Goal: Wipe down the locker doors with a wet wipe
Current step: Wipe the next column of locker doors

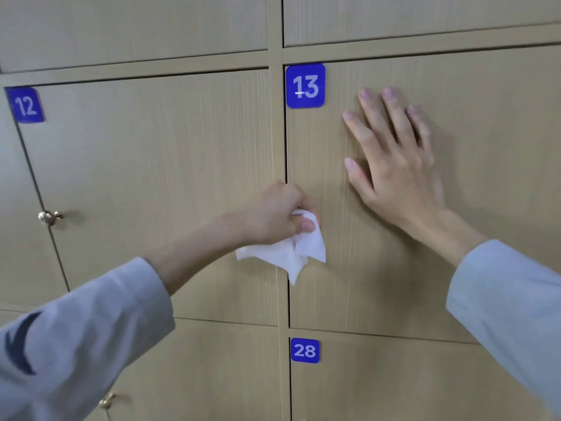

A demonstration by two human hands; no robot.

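Head view: a wall of tan locker doors fills the frame, seen close up and slightly from below.
Left hand [273, 214]: at the middle of the frame, fingers curled around a bunched white wipe [288, 253], gripping it. The bunching likely gives a firm pad to rub with, while loose corners hang below the fist.
Wipe position: against the left edge of door 13 [379, 268], right at the dark vertical gap beside the frame strip, so the seam and the door's edge appear to be the patch under attention.
Right hand [394, 165]: right of centre, flat on door 13 with fingers straight and spread, holding nothing. It probably braces the door so it does not give or rattle under the rubbing.
Number plates: blue plate 13 [305, 86] sits at that door's upper left corner, just left of the flat hand's fingertips; plate 12 [25, 105] is at the far left, plate 28 [305, 350] low in the middle.
Knob [50, 217]: brass, at the left of the frame on door 12 [151, 177], untouched.
Progress: judging by the wipe's place, most of door 13 still needs covering.
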